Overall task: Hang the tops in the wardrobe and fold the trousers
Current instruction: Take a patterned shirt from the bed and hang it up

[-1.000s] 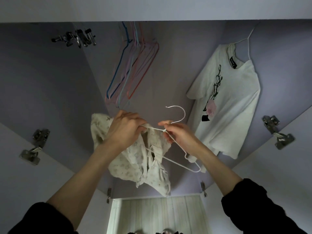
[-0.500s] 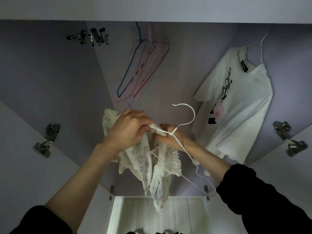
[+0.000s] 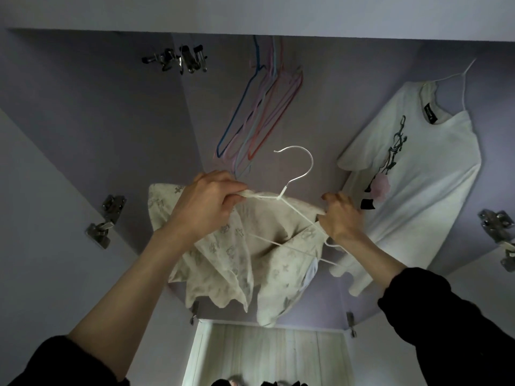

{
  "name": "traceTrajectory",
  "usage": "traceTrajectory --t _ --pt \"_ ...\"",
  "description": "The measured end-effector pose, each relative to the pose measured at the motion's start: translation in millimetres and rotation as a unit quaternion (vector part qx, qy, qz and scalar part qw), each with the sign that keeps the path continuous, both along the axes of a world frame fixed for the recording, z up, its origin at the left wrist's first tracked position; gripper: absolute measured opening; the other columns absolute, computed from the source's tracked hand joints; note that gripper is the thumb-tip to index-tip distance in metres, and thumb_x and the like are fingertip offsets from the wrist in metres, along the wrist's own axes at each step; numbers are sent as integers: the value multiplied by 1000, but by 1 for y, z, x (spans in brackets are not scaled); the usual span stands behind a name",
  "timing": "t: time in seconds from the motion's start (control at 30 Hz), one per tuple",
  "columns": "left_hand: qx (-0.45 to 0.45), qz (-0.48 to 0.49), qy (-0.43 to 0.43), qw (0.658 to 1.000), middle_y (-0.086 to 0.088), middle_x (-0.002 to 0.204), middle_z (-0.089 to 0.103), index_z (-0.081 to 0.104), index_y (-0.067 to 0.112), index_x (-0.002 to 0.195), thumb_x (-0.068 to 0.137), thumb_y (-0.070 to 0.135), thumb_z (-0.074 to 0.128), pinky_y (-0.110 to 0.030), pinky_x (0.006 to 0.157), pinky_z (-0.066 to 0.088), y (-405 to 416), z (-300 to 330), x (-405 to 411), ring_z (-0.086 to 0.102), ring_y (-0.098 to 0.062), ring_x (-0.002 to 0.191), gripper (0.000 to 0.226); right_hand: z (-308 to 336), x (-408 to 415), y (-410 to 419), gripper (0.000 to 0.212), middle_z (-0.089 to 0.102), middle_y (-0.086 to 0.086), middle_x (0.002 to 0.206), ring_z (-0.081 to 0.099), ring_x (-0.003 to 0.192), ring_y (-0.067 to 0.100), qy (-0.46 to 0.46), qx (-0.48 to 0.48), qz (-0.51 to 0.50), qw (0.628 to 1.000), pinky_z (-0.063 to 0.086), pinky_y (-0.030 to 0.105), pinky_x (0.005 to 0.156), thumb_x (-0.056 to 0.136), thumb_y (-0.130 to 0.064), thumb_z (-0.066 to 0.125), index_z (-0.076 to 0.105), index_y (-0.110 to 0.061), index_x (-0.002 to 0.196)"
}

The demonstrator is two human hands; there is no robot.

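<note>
Open room at frame centre between the coloured hangers [image 3: 259, 107] upper centre and white T-shirt [image 3: 423, 174] at right.

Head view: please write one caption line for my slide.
Both hands, left hand and right hand, fit a cream patterned top onto a white hanger beside a hung white T-shirt.

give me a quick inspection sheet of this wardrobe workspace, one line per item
surface: pale wooden floor at the bottom, wardrobe wall behind.
job's things: patterned cream top partly threaded on a white hanger; white printed t-shirt hanging at right.
clutter: bare coloured hangers; metal clips upper left.
grips: left hand pinches the top by the hanger neck; right hand pinches its other shoulder.
cables: nothing seen.
surroundings: door hinges on both sides.
</note>
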State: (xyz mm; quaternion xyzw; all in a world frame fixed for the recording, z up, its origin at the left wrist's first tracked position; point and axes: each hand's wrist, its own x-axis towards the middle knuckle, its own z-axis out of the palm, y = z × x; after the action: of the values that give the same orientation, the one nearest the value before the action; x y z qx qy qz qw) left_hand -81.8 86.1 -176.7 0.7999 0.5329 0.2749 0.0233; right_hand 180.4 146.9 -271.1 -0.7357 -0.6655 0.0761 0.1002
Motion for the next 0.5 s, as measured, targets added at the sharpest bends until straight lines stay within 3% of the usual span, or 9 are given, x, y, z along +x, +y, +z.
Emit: traceTrajectory --t 0.23,0.37,0.5 --pt "22 46 38 998 -12 86 66 73 11 100 83 6 66 -34 80 32 1 3 -7 61 -31 83 19 5 21 5 33 54 12 122 52 112 31 -49 -25 -13 998 41 42 91 89 -23 59 55 -13 121" --pt "31 81 56 995 -14 86 66 74 10 99 84 6 65 -32 78 29 1 1 -10 61 -31 82 18 6 33 1 36 53 11 121 53 112 30 -104 -45 -32 993 40 43 94 89 -30 62 57 -11 119" --pt "37 107 29 993 -14 86 65 72 9 103 84 8 66 -34 76 31 2 0 -9 61 -34 79 20 9 40 0 30 60 15 113 58 104 32 -16 -78 -38 996 47 45 91 90 -27 61 58 -8 114"
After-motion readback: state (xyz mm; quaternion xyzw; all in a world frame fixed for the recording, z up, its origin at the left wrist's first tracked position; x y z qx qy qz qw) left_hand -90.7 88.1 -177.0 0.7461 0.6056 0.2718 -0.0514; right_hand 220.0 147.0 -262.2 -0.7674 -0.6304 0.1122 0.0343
